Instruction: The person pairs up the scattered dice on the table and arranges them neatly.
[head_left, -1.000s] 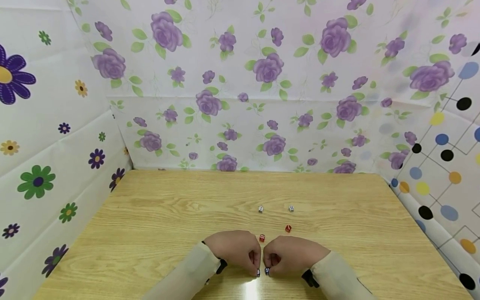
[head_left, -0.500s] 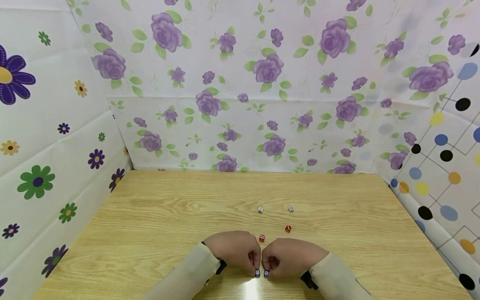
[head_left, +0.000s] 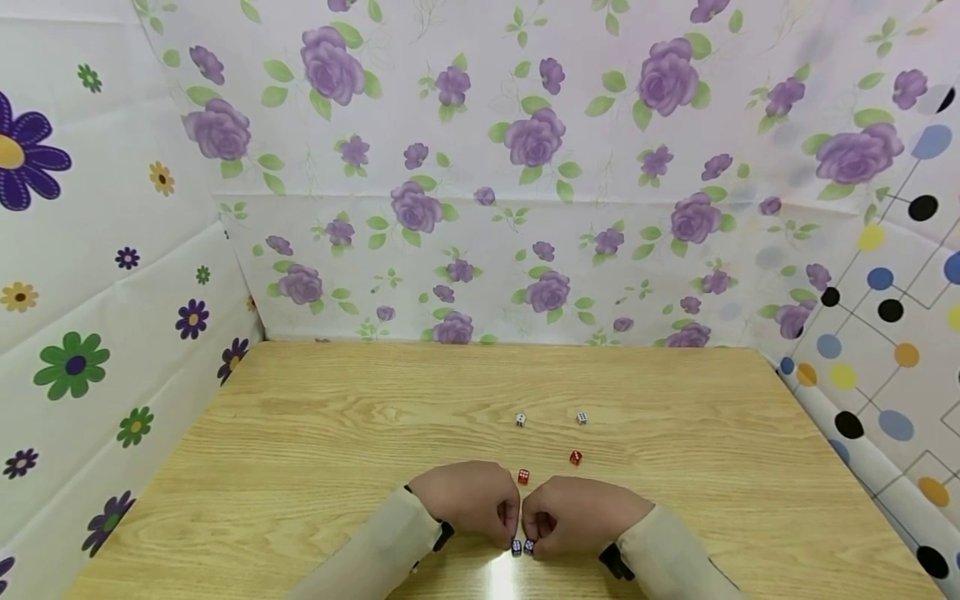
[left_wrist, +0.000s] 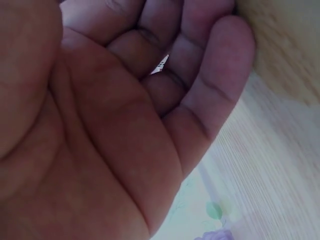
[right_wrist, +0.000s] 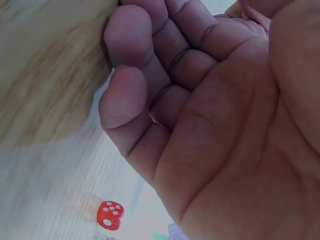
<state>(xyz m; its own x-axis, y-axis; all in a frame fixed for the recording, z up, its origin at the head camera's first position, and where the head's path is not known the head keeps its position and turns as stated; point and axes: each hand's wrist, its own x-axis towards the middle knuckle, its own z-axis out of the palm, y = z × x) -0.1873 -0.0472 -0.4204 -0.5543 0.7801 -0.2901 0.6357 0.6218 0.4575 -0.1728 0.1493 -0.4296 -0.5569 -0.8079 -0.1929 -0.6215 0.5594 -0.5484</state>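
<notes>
Left dark die: a small dotted cube [head_left: 516, 548] on the table [head_left: 322, 467], close to the person, at the left hand's fingertips.
Right dark die: its match [head_left: 529, 547], just beside it, at the right hand's fingertips.
Gap between dice: a narrow sideways one; the hands face each other across it, each nearest its own die. As cubes, the dice have no long axis.
Left hand: [head_left: 474, 500] fingers curled, the grip seemingly pinching the left dark die; the wrist view hides the fingertips.
Right hand: [head_left: 585, 512] curled likewise, its grip seemingly pinching the right dark die, also hidden from its wrist camera.
Red dice: one [head_left: 523, 477] just beyond the hands, another [head_left: 575, 457] farther off to the right.
White dice: two [head_left: 521, 420] beyond the red, well apart side by side.
Backdrop: purple-flowered cloth [head_left: 465, 192] behind the table.
</notes>
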